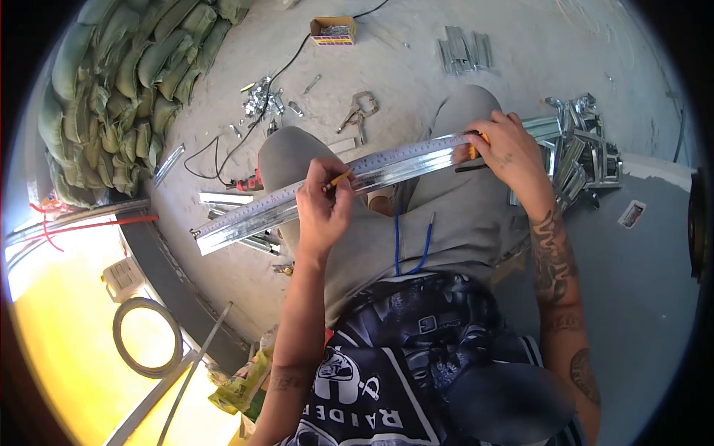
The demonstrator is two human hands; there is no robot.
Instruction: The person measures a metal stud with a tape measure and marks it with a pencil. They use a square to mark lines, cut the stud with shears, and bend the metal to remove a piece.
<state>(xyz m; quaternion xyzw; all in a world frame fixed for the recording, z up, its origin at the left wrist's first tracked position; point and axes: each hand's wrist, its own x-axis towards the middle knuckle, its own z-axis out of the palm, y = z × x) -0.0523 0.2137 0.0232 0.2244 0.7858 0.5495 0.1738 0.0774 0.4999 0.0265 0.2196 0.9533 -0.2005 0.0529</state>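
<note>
Pencil [340, 178] pinched in the left hand [323, 204], its tip down on the graduated tape [405, 154] that lies along the metal channel [245, 221] across the person's lap; marking looks to be the step in hand. The right hand [509, 152], closed down on the channel's other end, pins the tape and something orange there. A true mark calls for a steady channel and a fine tip. Beyond the left hand lie locking pliers [359, 110] and a small box [332, 30]; metal offcuts [587, 145] crowd just past the right hand, though nothing blocks the pencil
</note>
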